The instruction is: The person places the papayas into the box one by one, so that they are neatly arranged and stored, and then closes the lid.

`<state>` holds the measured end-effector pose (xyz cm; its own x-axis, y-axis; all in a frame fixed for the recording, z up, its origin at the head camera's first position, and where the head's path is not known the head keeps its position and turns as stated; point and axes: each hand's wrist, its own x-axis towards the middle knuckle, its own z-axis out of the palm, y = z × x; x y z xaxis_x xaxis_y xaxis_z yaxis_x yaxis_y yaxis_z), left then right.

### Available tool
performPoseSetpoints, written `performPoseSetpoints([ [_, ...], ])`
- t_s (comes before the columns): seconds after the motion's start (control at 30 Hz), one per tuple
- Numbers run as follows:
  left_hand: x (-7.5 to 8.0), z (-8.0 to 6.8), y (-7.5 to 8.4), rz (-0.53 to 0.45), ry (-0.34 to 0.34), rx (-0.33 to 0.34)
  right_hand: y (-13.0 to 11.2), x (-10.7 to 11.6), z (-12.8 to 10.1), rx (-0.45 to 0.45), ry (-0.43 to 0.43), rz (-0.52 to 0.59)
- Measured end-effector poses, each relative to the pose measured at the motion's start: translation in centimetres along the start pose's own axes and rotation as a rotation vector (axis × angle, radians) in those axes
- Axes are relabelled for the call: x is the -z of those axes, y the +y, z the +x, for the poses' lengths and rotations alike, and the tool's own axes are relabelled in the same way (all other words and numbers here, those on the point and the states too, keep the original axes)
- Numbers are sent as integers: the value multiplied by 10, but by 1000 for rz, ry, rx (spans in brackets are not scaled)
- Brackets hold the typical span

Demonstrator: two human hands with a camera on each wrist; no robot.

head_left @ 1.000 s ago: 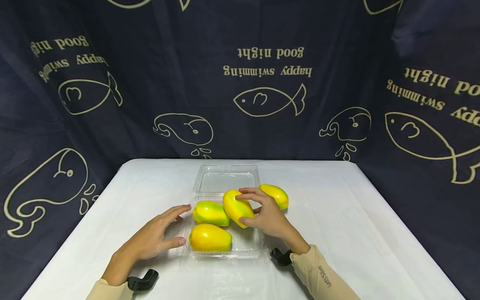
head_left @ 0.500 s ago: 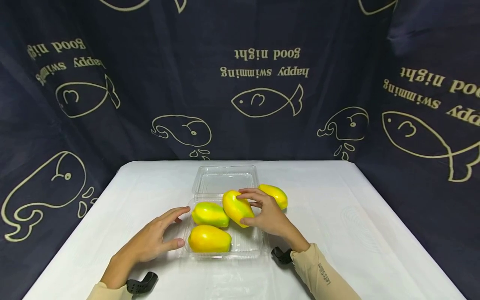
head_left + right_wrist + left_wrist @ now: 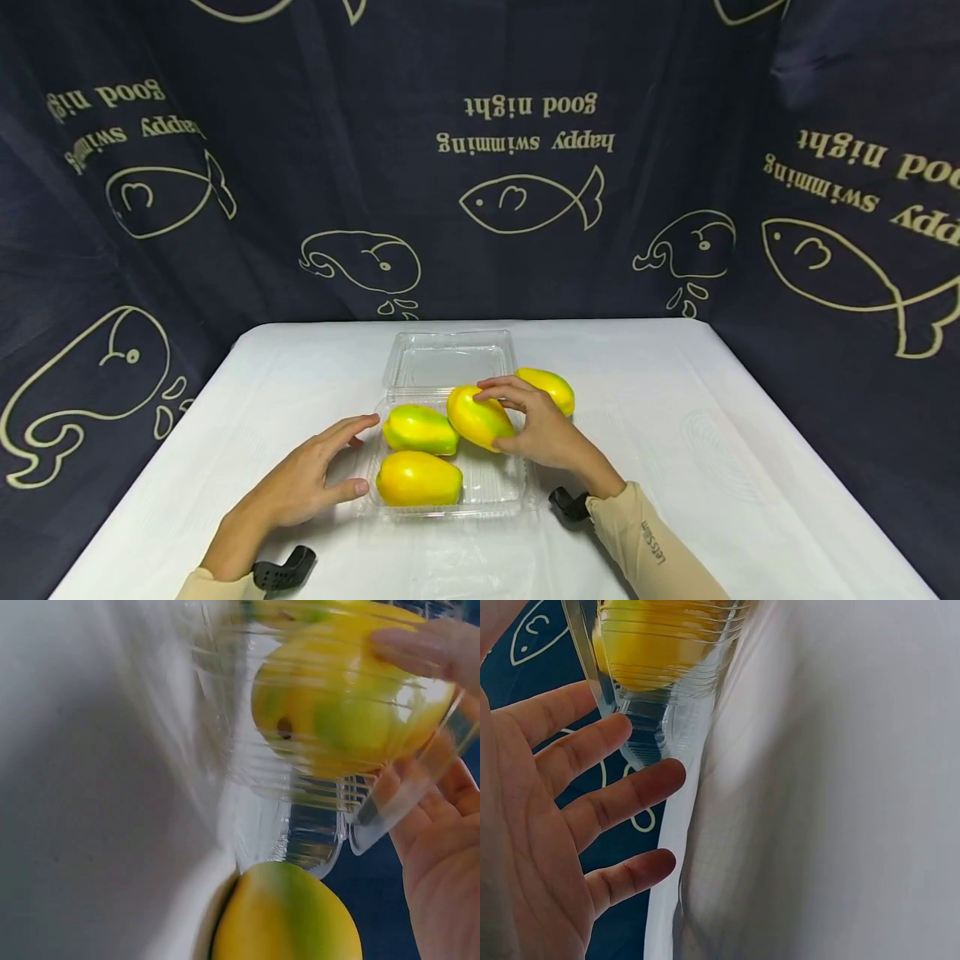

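My right hand (image 3: 542, 427) grips a yellow-green papaya (image 3: 478, 418) between thumb and fingers, over the back right part of a clear plastic clamshell box (image 3: 491, 507). The right wrist view shows this papaya (image 3: 330, 712) tilted behind the box's ribbed wall. Two more papayas lie in the left half of the box: a greener papaya (image 3: 420, 430) at the back and a yellower papaya (image 3: 420, 479) in front. Beside the box's left wall, my left hand (image 3: 311, 475) is held with fingers apart and nothing in it; the left wrist view shows its spread fingers (image 3: 630, 795).
Another papaya (image 3: 551, 390) lies on the white tablecloth (image 3: 675, 467), just right of the box and behind my right hand. The box's lid (image 3: 450, 360) is folded back flat, away from me. A dark fish-print curtain (image 3: 525, 275) hangs behind the table.
The papaya in my right hand has tilted a little and shifted slightly right within the box. My left hand stays in nearly the same place.
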<state>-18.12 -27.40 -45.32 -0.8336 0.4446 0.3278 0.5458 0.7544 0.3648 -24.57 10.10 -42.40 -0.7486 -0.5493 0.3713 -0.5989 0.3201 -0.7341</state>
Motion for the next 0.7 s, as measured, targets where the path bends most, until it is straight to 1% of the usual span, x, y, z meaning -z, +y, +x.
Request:
performPoseSetpoints([
  [0.1,0,0,0,1,2,-2,2,3,-1,2,-22,23],
  [0.23,0,0,0,3,4,-5,5,6,-1,-19,-54,64],
  [0.33,-1,-1,0,3,1,-2,6,8,-1,-38,-68,71],
  [0.57,-1,-1,2,5,-2,8,6,10,-1,-80,-72,97],
  [0.7,-1,-1,2,4,-4,12,7,10,0,-98,-61,112],
])
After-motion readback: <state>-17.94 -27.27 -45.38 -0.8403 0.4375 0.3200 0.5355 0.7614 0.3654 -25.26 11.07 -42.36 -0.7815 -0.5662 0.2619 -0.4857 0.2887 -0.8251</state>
